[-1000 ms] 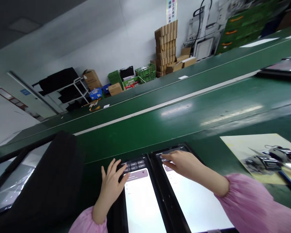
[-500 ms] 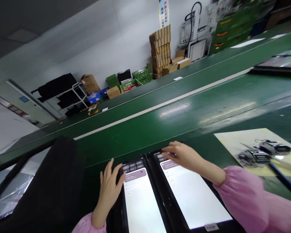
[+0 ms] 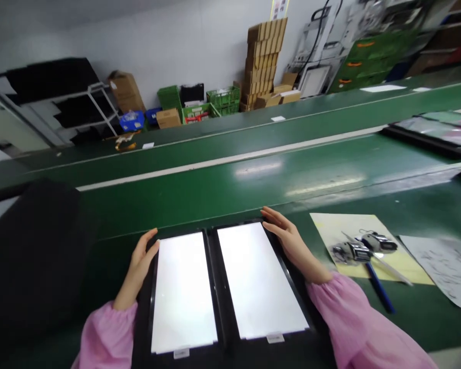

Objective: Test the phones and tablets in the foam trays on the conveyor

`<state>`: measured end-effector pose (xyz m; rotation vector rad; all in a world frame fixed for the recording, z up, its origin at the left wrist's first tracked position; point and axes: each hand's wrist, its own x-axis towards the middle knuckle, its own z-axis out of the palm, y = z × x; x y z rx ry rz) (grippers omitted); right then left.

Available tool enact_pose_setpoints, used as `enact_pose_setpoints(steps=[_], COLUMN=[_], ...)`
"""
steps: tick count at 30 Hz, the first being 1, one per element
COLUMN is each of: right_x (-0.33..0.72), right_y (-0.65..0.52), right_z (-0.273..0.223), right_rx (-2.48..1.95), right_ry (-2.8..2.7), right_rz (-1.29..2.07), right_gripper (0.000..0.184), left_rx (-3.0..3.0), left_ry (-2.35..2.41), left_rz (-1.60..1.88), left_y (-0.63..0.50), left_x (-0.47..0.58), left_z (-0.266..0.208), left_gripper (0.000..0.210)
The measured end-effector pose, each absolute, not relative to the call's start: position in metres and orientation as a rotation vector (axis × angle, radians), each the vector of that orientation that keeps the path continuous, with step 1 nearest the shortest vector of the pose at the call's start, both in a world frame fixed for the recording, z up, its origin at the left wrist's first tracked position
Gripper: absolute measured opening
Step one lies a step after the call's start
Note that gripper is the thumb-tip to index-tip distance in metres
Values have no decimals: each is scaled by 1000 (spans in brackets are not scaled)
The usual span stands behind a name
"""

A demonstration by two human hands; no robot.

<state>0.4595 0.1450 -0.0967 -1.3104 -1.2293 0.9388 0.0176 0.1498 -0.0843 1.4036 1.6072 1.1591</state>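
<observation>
The left grip (image 3: 139, 262) and right grip (image 3: 287, 237) sit well apart, fingers (image 3: 149, 235) angled forward, thumbs (image 3: 153, 249) inward.

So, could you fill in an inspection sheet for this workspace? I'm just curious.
Surface: green worktop, shiny in places.
Job's things: left screen and right screen, side by side, both lit white.
Clutter: shiny items on yellow paper, blue stick overhanging its edge, marked sheet alongside.
Hands: left hand at left screen's upper outer corner, right hand at right screen's; firm grip unclear.
Cables: dark cable or hose near back wall.
Surroundings: cardboard boxes, green crates by that wall.
</observation>
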Motion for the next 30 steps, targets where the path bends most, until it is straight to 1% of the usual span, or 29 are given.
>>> enact_pose_setpoints(steps=[4,9,14,20,24,26,27,29,30], right_x=[465,468,469,467,471,473,473,464,456], right_y=[140,137,136,138,140,129,118,83,60], right_z=[-92,-86,-85,-88,-81,-71,-65,-56,-54], right_rx=[-1269,-1232,-1220,-1245,-1271,-1296,-1308,-1320,-1320], right_ry=[-1197,-1211,-1242,-1276,-1272,-1247,-1239,-1298,-1395], right_rz=[1068,1153,1150,1126,1058,969,925,910,977], right_gripper=[74,77,82,83,87,83,78,63,50], left_rx=[1428,1504,1568,1618,1634,1632,1626,1599,1579], left_ry=[1571,1561,1532,1500,1471,1454,1450,1445,1440], left_rz=[1117,1060,1042,1052,1054,1054,1060,1082,1097], left_y=[141,138,136,138,139,139,139,139,139], left_x=[14,16,15,10,10,10,11,12,13], left_z=[-80,-75,-75,-78,-76,-75,-74,-74,-75], left_gripper=[72,71,70,67,65,67,69,72,74])
